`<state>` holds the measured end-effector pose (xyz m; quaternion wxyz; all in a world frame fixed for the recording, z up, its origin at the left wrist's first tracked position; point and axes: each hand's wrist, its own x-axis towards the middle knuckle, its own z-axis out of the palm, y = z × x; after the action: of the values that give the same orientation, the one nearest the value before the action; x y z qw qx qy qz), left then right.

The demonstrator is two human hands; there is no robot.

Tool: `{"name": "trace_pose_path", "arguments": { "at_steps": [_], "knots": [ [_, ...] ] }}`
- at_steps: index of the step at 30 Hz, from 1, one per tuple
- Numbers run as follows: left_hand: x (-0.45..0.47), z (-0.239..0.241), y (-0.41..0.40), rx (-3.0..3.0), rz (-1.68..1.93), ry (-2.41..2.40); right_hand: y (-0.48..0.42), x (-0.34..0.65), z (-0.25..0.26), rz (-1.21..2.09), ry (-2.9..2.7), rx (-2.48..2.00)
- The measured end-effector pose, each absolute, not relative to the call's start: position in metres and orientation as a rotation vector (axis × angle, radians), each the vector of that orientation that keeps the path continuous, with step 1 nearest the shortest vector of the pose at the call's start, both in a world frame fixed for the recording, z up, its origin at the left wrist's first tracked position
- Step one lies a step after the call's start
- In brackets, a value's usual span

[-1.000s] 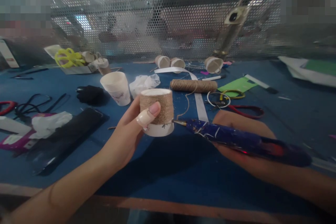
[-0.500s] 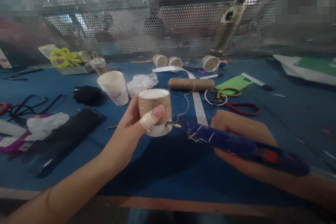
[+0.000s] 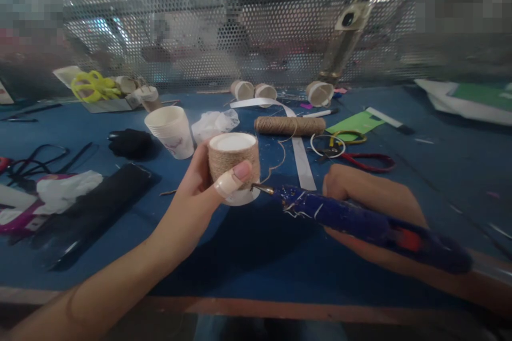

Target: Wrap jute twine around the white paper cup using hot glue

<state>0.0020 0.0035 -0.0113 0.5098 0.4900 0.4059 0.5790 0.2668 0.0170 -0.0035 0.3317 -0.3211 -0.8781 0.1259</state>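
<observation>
The left hand (image 3: 198, 186) is closed around a twine-wrapped cup (image 3: 224, 160), its thumb, with a pale band around it, pressed across the front; the cup is held up over the middle of the desk (image 3: 256, 272), roughly upright, with a bare white band below the twine. From the right, the right hand (image 3: 368, 189) grips a blue pen-shaped tool (image 3: 340, 216), whose metal tip (image 3: 264, 189) is at the lower edge of the wrapping; whether it touches cannot be told. A thin strand (image 3: 283, 157) of twine curves between the cup and a twine roll (image 3: 290, 126) lying farther off to the right, across a white strip (image 3: 303, 164). Just left of the cup and farther back are a stack of paper cups (image 3: 174, 136) and a crumpled clear bag (image 3: 216, 122). A green sheet (image 3: 352, 123) lies right of the roll, and three more wrapped cups lie on their sides at the far edge
</observation>
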Motion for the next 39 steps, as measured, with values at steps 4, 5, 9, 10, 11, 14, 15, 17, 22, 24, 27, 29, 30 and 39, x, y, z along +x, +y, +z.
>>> {"name": "trace_pose_path", "arguments": {
  "at_steps": [4,5,9,10,11,14,15,17,22,24,27,29,30,39],
  "knots": [
    [0.0017,-0.0079,0.0004,1.170,1.405,0.984,0.0192,0.2679,-0.0028,0.335,-2.287,-0.874],
    [0.0016,-0.0074,0.0001,1.177,1.403,0.979,0.0199,0.2687,-0.0022,0.329,-2.296,-0.878],
    [0.0016,-0.0073,0.0006,1.184,1.379,0.965,0.0208,0.2700,-0.0005,0.337,-2.309,-0.889],
    [0.0017,-0.0076,0.0009,1.182,1.377,0.969,0.0201,0.2695,-0.0004,0.338,-2.302,-0.883],
    [0.0018,-0.0080,0.0012,1.182,1.379,0.973,0.0192,0.2688,-0.0003,0.334,-2.299,-0.880],
    [0.0021,-0.0090,0.0016,1.184,1.386,0.963,0.0162,0.2670,0.0005,0.345,-2.303,-0.864],
    [0.0023,-0.0090,0.0014,1.185,1.388,0.953,0.0155,0.2668,0.0010,0.352,-2.309,-0.859],
    [0.0027,-0.0086,0.0010,1.180,1.390,0.937,0.0154,0.2673,0.0019,0.361,-2.326,-0.851],
    [0.0049,-0.0054,0.0008,1.087,1.411,0.908,0.0190,0.2689,-0.0006,0.325,-2.285,-0.885],
    [0.0057,-0.0042,0.0014,1.065,1.423,0.900,0.0199,0.2688,-0.0028,0.319,-2.259,-0.905],
    [0.0061,-0.0039,0.0020,1.049,1.422,0.920,0.0194,0.2680,-0.0046,0.329,-2.245,-0.918],
    [0.0061,-0.0050,0.0020,1.051,1.418,0.908,0.0178,0.2668,-0.0040,0.343,-2.240,-0.913],
    [0.0062,-0.0059,0.0019,1.060,1.417,0.892,0.0167,0.2660,-0.0033,0.355,-2.244,-0.909],
    [0.0052,-0.0082,0.0024,1.054,1.429,0.880,0.0144,0.2653,-0.0018,0.330,-2.257,-0.892]
  ]
}}
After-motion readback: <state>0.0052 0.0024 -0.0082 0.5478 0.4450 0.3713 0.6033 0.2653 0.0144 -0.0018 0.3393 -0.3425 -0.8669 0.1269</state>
